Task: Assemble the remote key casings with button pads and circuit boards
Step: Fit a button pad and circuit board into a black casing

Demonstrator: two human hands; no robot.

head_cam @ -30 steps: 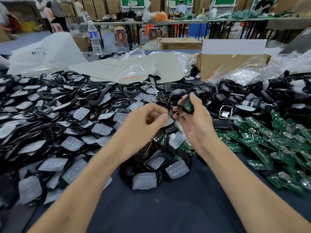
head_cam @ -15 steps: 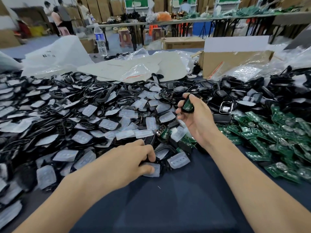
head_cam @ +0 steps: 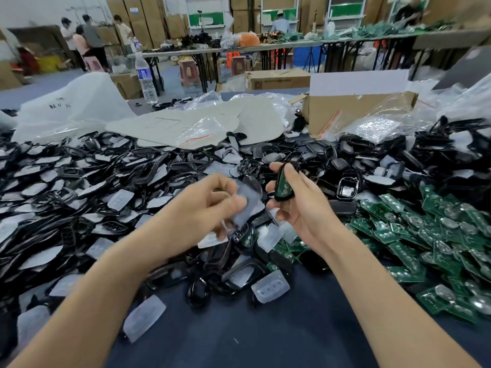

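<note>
Head view, looking down over two bare forearms at a dark blue counter [head_cam: 239, 338]. A black casing [head_cam: 279, 199] is gripped roughly upright in the right hand [head_cam: 303, 211], thumb and fingertips closed round its edges, and a green circuit board [head_cam: 283, 183] is already seated in it, face toward the camera. A translucent button pad [head_cam: 247, 205] is pinched in the left hand [head_cam: 210, 205] and is held just beside the casing, not yet laid on it (so this unit is judged roughly midway: board in, pad and closing shell still owed). The two hands are held close together but apart, above the middle of the counter. Much work is judged to be left: a heap of loose casings and pads [head_cam: 106, 187] is spread across the left and far side, and a pile of circuit boards [head_cam: 430, 235] is banked at the right. No stack of finished remotes can be picked out. The left hand and its pad are smeared by motion, so the exact hold of the fingers cannot be read; the underside of the casing is hidden by the right palm, and both piles are cut off at the frame edges.
</note>
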